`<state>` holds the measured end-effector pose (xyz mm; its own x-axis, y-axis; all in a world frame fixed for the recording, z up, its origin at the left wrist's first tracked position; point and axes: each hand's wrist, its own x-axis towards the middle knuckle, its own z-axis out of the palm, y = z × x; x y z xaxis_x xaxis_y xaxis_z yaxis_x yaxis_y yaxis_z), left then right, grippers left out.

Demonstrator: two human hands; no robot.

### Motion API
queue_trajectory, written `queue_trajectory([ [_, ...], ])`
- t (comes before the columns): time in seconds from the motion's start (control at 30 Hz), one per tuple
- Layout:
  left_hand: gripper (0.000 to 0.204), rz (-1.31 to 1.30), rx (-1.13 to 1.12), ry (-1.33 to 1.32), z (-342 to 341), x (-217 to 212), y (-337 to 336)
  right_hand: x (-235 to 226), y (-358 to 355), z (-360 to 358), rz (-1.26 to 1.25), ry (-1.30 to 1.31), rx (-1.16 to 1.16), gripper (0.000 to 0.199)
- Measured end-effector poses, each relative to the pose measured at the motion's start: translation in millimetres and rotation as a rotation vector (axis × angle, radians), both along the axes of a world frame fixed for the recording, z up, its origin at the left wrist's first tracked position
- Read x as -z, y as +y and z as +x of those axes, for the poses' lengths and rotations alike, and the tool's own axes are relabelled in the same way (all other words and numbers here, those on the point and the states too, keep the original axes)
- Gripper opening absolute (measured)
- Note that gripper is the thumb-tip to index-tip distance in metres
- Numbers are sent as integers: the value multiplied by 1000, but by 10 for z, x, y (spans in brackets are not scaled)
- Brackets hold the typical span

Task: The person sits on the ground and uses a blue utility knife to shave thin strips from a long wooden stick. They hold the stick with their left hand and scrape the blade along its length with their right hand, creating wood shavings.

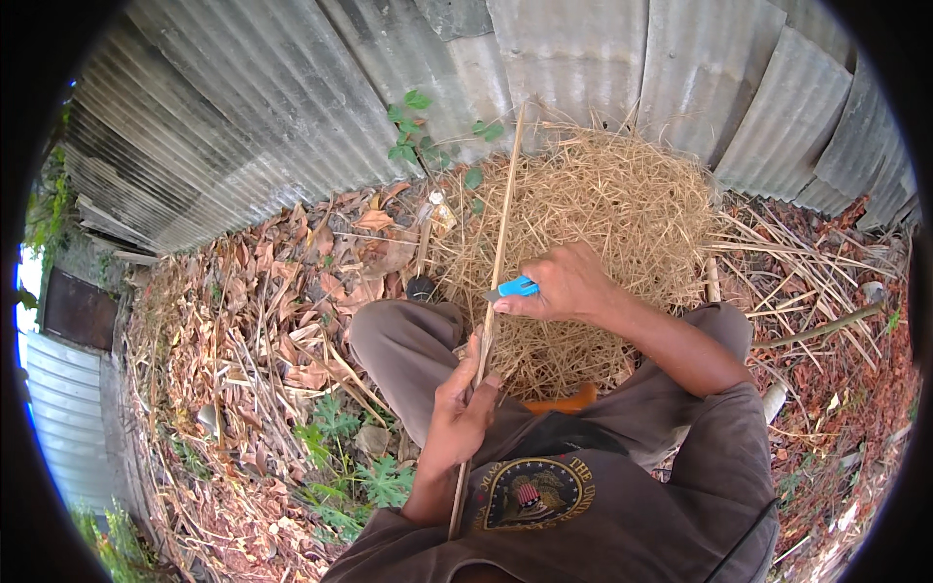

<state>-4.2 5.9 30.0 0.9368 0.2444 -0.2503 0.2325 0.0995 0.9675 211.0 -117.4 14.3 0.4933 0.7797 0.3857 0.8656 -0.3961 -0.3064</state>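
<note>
A long, thin, pale dry strip (pixel 505 204), like a split leaf rib, runs from beside my torso out toward the metal wall. My left hand (pixel 462 413) is closed around its lower part, in front of my shirt. In my right hand (pixel 569 282) is a blue-handled utility knife (pixel 518 288), gripped with the thumb along it. The knife's tip end meets the strip a little beyond my left hand. Whether the blade cuts into it I cannot tell. Straw-like shavings (pixel 622 194) are heaped under and beyond my right hand.
Upright corrugated metal sheets (pixel 573 68) stand behind the heap. Dry brown leaves (pixel 262 311) cover the ground on the left, with green plants (pixel 384 481) nearer me. Long dry strips (pixel 807 257) lie at the right. Something orange (pixel 559 400) shows between my bent legs.
</note>
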Motion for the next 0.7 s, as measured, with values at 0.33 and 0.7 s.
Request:
queue_trajectory([
  [0.33,61,229,101,-96,17,33,-49,90,-86,237,95,-249,-5,74],
  [0.7,58,103,164,7,-199,14,-178,112,-311,1134,-144,70,444,89],
])
